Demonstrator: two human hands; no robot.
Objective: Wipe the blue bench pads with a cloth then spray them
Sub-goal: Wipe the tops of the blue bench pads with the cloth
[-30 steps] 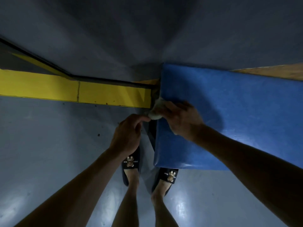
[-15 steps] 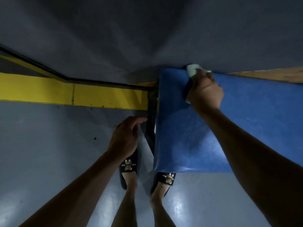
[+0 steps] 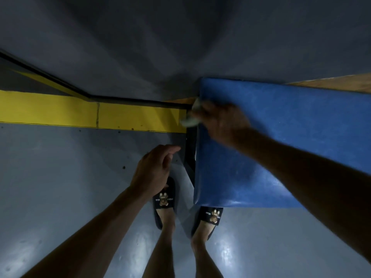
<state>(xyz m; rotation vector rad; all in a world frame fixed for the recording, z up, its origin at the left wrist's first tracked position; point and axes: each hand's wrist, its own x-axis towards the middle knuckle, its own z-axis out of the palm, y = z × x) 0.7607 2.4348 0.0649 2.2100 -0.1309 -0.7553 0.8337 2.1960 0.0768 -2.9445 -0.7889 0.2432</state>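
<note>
Since half a second ago the right hand [image 3: 222, 121] has swept the cloth [image 3: 190, 117] from the far edge of the blue pad [image 3: 281, 147] back toward its left edge, about halfway along that side. That hand is motion-blurred; its fingers seem to curl over the pale cloth and press it against the pad's edge, part of the cloth bunching out past the side toward the yellow strip [image 3: 90, 113]. Whether the grip is tight cannot be told through the blur.

Left of the pad, the left hand [image 3: 152, 169] hangs in much the same spot as before, its fingers loosely curled and holding nothing, close to the dark frame [image 3: 190, 155] under the pad without clearly touching it.

Below, two feet in dark slippers [image 3: 164, 199] with bear prints stand on the grey floor [image 3: 60, 187], the right one partly tucked beneath the pad's near corner.
</note>
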